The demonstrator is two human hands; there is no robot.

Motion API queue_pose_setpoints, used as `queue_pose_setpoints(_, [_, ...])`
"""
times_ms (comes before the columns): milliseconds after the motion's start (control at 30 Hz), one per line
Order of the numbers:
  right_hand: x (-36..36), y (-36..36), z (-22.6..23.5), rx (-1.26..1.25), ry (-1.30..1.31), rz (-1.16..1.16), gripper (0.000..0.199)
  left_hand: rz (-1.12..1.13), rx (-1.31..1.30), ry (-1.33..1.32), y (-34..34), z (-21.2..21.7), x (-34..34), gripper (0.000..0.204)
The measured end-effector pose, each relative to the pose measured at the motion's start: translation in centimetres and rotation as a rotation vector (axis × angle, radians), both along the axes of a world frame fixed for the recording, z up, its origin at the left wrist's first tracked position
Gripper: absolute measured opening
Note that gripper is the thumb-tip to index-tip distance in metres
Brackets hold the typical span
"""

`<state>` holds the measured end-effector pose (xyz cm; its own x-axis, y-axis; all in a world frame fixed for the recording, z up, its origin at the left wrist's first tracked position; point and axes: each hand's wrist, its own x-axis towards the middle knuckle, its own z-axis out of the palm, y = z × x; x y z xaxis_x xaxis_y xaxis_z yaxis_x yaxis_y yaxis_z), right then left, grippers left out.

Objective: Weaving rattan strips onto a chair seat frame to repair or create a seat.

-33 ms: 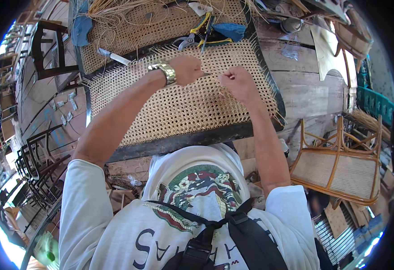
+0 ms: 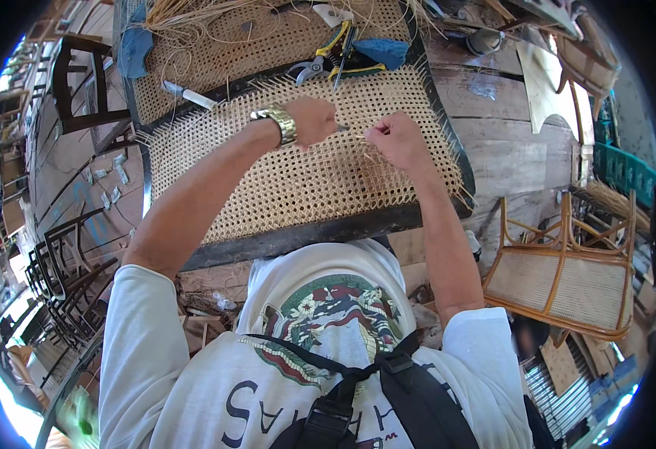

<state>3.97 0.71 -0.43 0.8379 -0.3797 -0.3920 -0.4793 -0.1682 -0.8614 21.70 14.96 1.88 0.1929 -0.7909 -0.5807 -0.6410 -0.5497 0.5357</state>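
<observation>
Woven cane webbing is stretched over a dark wooden frame in front of me. My left hand, with a gold watch on its wrist, is closed around a small dark pointed tool just above the weave. Most of that tool is hidden in the fist. To its right, my right hand is closed in a pinch close to the cane; whatever its fingertips hold is too small to make out. Loose cane ends stick out along the panel's edges.
Beyond the hands lie yellow-handled pruning shears, a white-handled knife, a blue cloth and loose cane strands. A cane-seated rattan chair is at right, a dark chair frame at left.
My left hand has shifted slightly right and nearer to me, and the pointed tool's angle has changed a little. My right hand is almost where it was, its fingers still pinched.
</observation>
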Motion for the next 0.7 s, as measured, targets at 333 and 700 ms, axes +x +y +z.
queue_pose_setpoints(333, [0.9, -1.1, -0.2, -0.268, 0.274, 0.110, 0.027, -0.337, 0.286, -0.289, -4.5, 0.5, -2.6, 0.027])
queue_pose_setpoints(700, [1.9, 0.0, -1.0, -0.381, 0.323, 0.277, 0.026, -0.136, 0.144, -0.310, -1.6, -2.2, -4.1, 0.037])
